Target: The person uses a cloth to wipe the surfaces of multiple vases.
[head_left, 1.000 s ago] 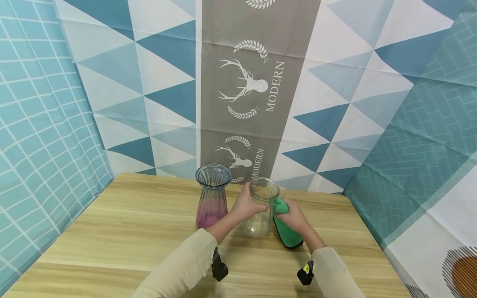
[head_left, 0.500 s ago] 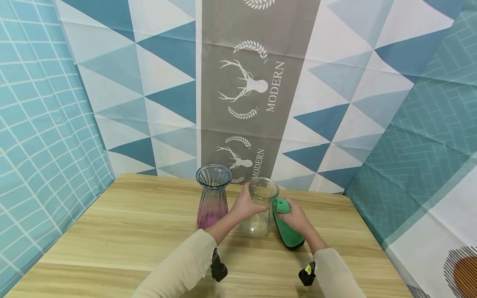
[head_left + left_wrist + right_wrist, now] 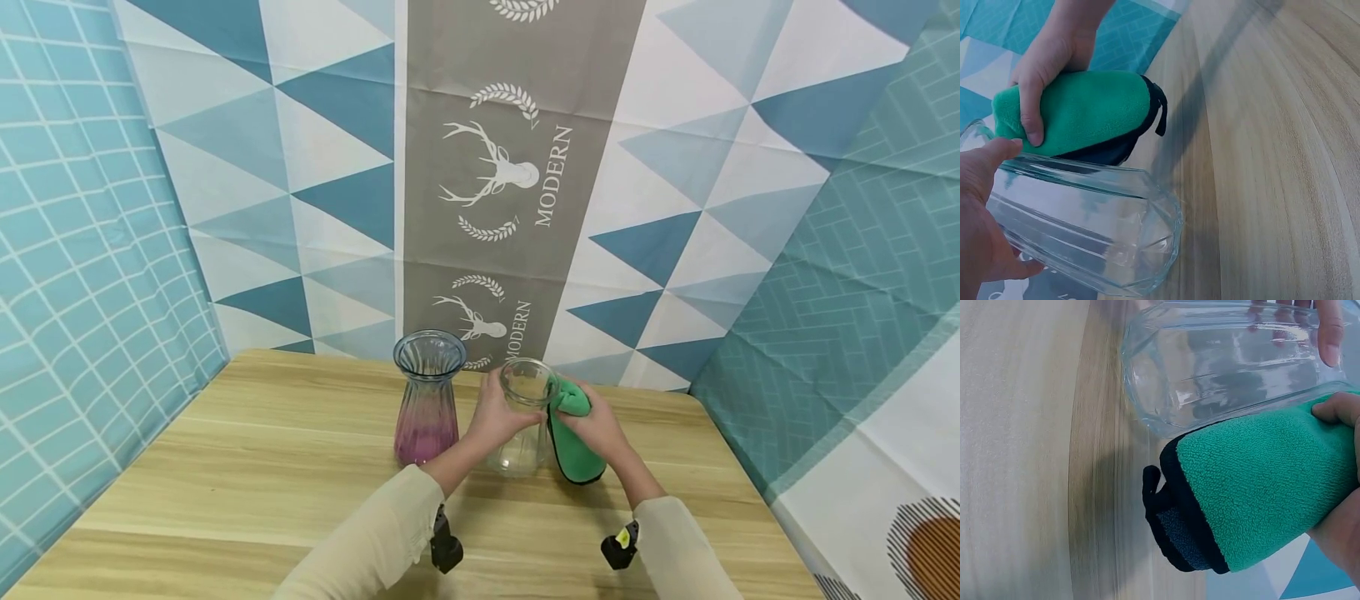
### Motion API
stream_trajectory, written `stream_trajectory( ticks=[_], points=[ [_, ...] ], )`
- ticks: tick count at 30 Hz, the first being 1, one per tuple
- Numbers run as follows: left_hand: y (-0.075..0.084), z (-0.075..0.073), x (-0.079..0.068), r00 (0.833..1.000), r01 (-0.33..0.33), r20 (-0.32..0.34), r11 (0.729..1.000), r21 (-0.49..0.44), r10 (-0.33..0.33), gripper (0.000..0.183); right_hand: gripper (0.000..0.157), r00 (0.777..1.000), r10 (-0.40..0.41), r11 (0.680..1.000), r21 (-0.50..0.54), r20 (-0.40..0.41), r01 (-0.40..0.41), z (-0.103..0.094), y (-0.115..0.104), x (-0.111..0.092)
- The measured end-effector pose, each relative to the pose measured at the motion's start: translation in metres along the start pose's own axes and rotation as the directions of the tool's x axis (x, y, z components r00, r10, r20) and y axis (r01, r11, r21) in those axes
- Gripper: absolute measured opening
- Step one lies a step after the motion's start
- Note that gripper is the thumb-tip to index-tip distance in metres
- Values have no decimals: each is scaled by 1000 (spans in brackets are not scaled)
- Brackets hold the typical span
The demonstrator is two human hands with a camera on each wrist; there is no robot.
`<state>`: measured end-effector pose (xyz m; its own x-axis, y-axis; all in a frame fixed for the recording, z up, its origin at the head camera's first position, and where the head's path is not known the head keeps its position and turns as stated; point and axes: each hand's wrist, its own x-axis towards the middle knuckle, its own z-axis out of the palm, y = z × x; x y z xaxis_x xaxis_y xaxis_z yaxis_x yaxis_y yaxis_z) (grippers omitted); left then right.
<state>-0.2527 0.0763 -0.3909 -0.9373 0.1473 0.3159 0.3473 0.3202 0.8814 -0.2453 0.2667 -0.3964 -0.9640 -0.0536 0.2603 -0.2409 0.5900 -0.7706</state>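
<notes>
My left hand (image 3: pixel 497 419) grips a clear glass vase (image 3: pixel 517 458) around its upper part, thumb on the near side. The vase stands upright on the wooden table. My right hand (image 3: pixel 602 427) holds a folded green cleaning cloth (image 3: pixel 577 454) with dark edging at the vase's right side, its bunched top at the rim. In the left wrist view the cloth (image 3: pixel 1097 103) lies along the glass wall, with the right thumb pressed on it. The right wrist view shows the cloth's dark grey underside (image 3: pixel 1182 540) and a small black loop (image 3: pixel 1150 481) at its lower end.
Left of the clear vase stands a ribbed glass vase (image 3: pixel 426 408), blue at the top and pink at the base. Patterned sheets (image 3: pixel 337 208) hang behind and beside the wooden table (image 3: pixel 247 467). A small black wrist camera (image 3: pixel 446 546) sits under each sleeve.
My right hand has risen a little with the cloth, whose bunched top is now higher beside the rim. The left hand and the clear vase stay almost where they were.
</notes>
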Motion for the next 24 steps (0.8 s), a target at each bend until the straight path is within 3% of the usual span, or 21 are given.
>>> stream_trajectory(
  ticks=[5, 13, 20, 24],
  points=[
    [0, 0, 0, 1000, 13, 26, 1000, -17, -12, 94, 62, 999, -37, 999, 21, 8, 37, 2, -1, 2],
    [2, -2, 1, 1000, 11, 27, 1000, -1, -11, 93, 58, 999, -30, 1000, -4, 14, 30, 6, -1, 2],
    [0, -4, 2, 999, 17, 40, 1000, -10, -16, 94, 41, 999, -45, 999, -26, 25, 46, 17, 13, -2],
    [0, -5, 3, 999, 7, 44, 1000, -15, -6, 93, 47, 998, -44, 999, -30, 43, 46, 20, 20, -3]
  ],
)
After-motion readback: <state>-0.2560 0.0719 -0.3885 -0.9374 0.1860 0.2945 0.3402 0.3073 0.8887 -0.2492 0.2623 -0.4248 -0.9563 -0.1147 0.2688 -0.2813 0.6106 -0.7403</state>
